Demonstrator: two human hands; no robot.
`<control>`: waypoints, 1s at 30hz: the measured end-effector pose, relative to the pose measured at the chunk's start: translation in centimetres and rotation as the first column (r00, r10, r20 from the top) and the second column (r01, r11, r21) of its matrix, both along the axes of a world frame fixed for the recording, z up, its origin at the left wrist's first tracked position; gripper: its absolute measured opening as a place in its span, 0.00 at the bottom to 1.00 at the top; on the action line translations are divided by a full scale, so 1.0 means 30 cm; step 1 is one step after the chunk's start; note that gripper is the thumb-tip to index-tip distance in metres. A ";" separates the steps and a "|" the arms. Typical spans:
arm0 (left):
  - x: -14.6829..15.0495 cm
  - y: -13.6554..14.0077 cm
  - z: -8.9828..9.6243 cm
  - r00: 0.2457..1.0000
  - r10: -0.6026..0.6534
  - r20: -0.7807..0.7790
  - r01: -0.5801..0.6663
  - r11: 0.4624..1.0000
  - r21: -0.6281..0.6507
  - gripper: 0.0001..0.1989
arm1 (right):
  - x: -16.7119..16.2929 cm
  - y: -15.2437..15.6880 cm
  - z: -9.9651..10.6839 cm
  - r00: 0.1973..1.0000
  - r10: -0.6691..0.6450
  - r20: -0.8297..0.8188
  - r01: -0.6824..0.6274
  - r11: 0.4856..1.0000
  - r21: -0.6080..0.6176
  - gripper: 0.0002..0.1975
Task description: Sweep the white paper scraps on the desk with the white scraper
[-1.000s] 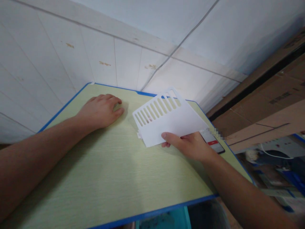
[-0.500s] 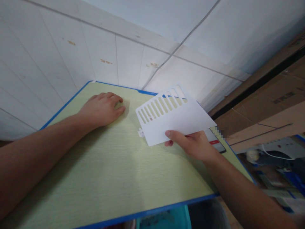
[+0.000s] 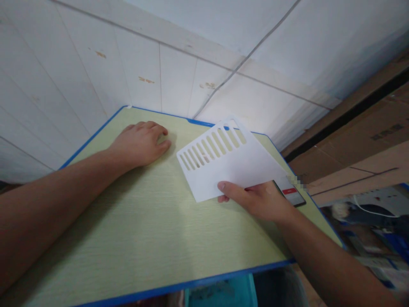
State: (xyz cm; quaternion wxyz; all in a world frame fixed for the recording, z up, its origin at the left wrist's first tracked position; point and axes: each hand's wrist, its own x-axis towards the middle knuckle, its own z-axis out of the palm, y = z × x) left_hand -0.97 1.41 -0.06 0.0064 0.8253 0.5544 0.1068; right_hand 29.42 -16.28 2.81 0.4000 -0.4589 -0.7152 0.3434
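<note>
My right hand (image 3: 252,198) holds a thin white plate with a row of long rounded slots (image 3: 220,168), thumb on top and fingertips underneath. The plate is tilted above the table, its slotted edge toward the wall. Green tabletop shows through the slots, along with a small pale patch I cannot make out. To the left of the plate, my left hand (image 3: 140,143) rests palm down on the table (image 3: 134,230). Its fingers are loosely bent, thumb apart from the forefinger, with nothing held. A phone (image 3: 294,197) lies partly hidden behind my right hand and the plate.
The pale green table has a blue rim and stands against a white panelled wall (image 3: 128,64). A grey cable (image 3: 236,70) runs down the wall. Cardboard boxes (image 3: 358,140) are stacked on the right. Below the front edge is a teal bin (image 3: 223,292).
My right hand has moved the plate slightly left and down, turning it a little. The small white thing beside its left edge is now covered. My left hand stays in place; the view shifts slightly.
</note>
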 end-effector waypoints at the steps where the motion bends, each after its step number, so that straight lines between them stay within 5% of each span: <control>1: 0.000 0.000 0.001 1.000 0.001 0.000 -0.001 1.000 -0.004 0.37 | -0.002 -0.003 0.003 0.999 0.028 0.020 -0.028 1.000 -0.010 0.14; 8: 0.003 -0.003 0.003 1.000 -0.001 0.009 0.001 1.000 -0.025 0.39 | -0.016 -0.018 0.005 1.000 -0.015 0.008 0.015 0.999 -0.044 0.18; 13: 0.002 -0.006 0.004 0.999 -0.007 0.043 0.008 1.000 -0.024 0.38 | -0.035 -0.022 0.017 0.993 0.118 -0.011 -0.118 0.981 -0.156 0.13; 17: 0.001 -0.008 0.007 0.999 -0.013 0.045 0.014 1.000 -0.025 0.38 | -0.041 -0.026 0.020 0.999 0.038 0.012 -0.035 0.987 -0.157 0.18; 23: 0.007 -0.009 0.008 0.999 0.003 0.047 -0.001 0.999 -0.033 0.38 | -0.046 -0.034 0.018 0.986 0.136 -0.092 -0.153 0.963 -0.223 0.09; 30: 0.005 -0.003 0.001 0.999 -0.008 0.032 0.008 1.000 -0.017 0.37 | -0.027 -0.032 0.025 0.995 0.035 -0.095 -0.056 0.972 -0.227 0.14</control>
